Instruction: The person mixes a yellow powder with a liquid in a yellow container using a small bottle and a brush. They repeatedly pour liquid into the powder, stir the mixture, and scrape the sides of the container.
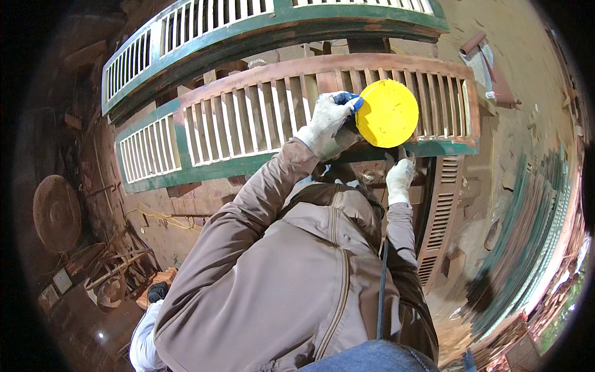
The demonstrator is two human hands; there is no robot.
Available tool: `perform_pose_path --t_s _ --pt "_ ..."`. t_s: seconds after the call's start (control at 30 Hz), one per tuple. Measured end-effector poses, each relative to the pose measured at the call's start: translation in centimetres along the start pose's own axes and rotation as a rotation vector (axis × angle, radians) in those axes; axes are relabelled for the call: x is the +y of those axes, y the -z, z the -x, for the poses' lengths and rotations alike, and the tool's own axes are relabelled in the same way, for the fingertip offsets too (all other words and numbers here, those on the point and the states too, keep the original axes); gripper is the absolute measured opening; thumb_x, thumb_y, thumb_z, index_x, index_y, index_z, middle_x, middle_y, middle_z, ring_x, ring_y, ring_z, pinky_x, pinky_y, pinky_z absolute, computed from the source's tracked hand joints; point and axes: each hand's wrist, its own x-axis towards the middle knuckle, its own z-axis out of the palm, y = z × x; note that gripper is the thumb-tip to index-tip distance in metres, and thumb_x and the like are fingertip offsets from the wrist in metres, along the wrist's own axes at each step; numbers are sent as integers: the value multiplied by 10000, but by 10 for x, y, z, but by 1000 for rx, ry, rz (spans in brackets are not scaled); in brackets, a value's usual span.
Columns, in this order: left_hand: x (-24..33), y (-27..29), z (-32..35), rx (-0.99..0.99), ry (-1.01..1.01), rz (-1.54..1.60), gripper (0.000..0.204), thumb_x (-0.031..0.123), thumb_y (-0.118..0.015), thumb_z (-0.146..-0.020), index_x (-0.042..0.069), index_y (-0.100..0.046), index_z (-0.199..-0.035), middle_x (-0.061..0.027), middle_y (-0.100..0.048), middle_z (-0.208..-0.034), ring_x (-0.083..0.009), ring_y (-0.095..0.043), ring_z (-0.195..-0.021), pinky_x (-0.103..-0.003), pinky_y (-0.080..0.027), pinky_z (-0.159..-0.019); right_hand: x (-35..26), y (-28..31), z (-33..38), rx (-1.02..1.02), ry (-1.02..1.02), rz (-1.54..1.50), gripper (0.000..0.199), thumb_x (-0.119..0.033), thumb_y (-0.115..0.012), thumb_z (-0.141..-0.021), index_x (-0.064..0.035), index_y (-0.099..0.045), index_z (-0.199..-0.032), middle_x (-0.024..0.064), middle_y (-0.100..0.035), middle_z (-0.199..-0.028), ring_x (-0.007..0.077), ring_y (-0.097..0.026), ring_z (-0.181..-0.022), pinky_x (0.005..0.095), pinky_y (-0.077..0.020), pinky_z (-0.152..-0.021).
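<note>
A flat, round yellow disc (388, 113), which looks like a sanding disc, faces up with faint marks on its surface. My left hand (328, 121), in a whitish glove with blue fingertips, pinches the disc's left edge. Below the disc's lower edge is my right hand (401, 177), also gloved, its fingers curled at something dark that is mostly hidden. Beneath both hands lies a slatted wooden shutter (248, 75), partly bare reddish wood and partly green paint. The disc covers some of its slats. What lies under the disc cannot be seen.
A second green slatted shutter (223, 28) lies beyond. At the right, a narrow slatted panel (441, 217) stands near stacked green strips (527, 235). Red-brown sheet material (496, 74) lies at far right. A yellow cord (158, 215) and round basket (56, 213) are on the left.
</note>
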Motion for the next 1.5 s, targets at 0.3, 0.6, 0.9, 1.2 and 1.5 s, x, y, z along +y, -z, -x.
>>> perform_pose_path --t_s 0.3,0.6,0.9,1.2,1.5 --pt "-3 5 8 -49 -9 64 230 209 -702 -975 17 -745 -1095 25 -686 -863 -47 -564 -741 -211 -472 -664 2 4 -2 -23 59 -154 508 -50 -601 -853 -72 -605 -1360 291 -540 -1412 479 -411 -1397 490 -372 -1158" --pt "-24 3 8 -92 -92 198 259 224 -647 -999 18 -703 -1147 11 -690 -893 -62 -560 -762 -225 -471 -697 18 -1 -11 -30 100 -302 456 -162 -699 -887 -100 -627 -1333 196 -625 -1355 478 -399 -1400 508 -381 -1143" --pt "-16 -3 26 25 -65 87 226 157 -668 -981 -23 -717 -1108 -54 -735 -953 -116 -661 -856 -289 -561 -794 -10 25 -12 -109 53 -245 473 -234 -736 -885 -48 -621 -1305 296 -599 -1318 484 -505 -1276 508 -446 -1029" --pt "-29 14 69 250 -341 -910 964 545 -834 -690 64 -463 -1439 -209 -535 -1336 -400 -509 -1254 -492 -426 -1026 21 9 -25 -108 182 -58 538 -331 -720 -914 -14 -598 -1333 243 -658 -1276 444 -611 -1176 473 -485 -978" --pt "-39 11 59 118 -104 -1231 1047 395 -873 -583 53 -437 -1471 -142 -617 -1160 -323 -603 -1077 -445 -479 -910 -3 10 -62 -259 209 152 759 -568 -686 -845 -24 -594 -1366 199 -588 -1414 331 -517 -1349 429 -398 -1134"
